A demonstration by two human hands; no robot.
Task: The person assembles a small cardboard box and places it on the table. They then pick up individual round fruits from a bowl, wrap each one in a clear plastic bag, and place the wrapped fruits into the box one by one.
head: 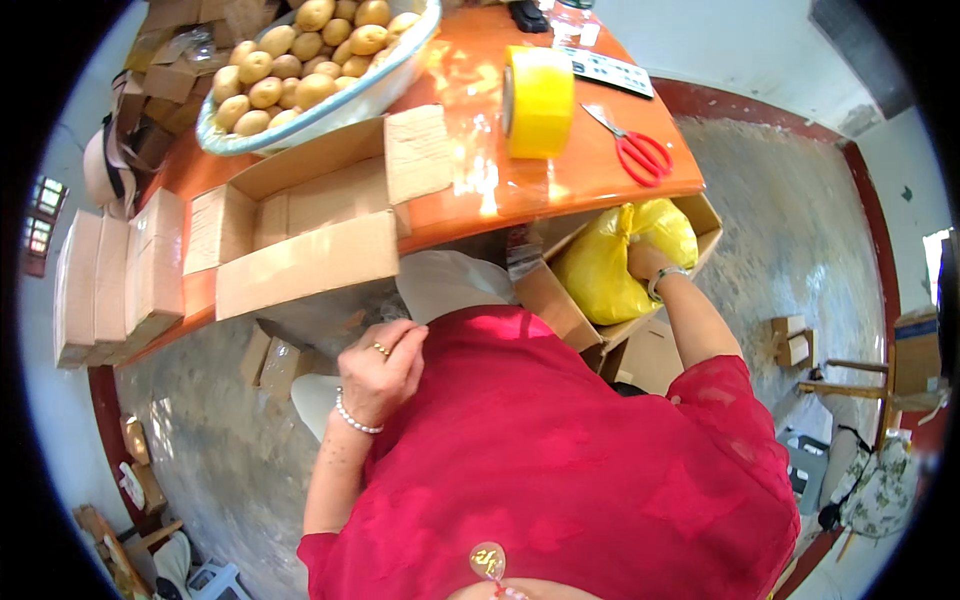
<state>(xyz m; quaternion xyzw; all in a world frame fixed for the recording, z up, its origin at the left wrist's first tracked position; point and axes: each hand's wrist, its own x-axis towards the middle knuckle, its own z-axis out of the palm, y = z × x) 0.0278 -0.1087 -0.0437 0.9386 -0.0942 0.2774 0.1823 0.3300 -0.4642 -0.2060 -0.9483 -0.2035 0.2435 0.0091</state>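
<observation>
My right hand (649,262) is against a full yellow plastic bag (600,266), just below its gathered top; the bag hides the fingers. The bag sits in a cardboard carton (559,304) under the table's front edge. Over my lap, my left hand (382,367) has its fingers curled together, and nothing shows in it. An empty cardboard box (307,266) with its flaps spread lies on the orange table (457,217). Behind that box stands a lined basin (322,124) of potatoes (315,90). A roll of yellow tape (540,101) and red-handled scissors (641,157) lie farther right.
Closed cardboard boxes (154,262) stand side by side at the table's left end. A white keyboard-like panel (611,73), a black object (529,15) and a clear bottle (576,26) are at the back. Small cartons (281,364) lie on the floor below; a wooden frame (847,388) stands right.
</observation>
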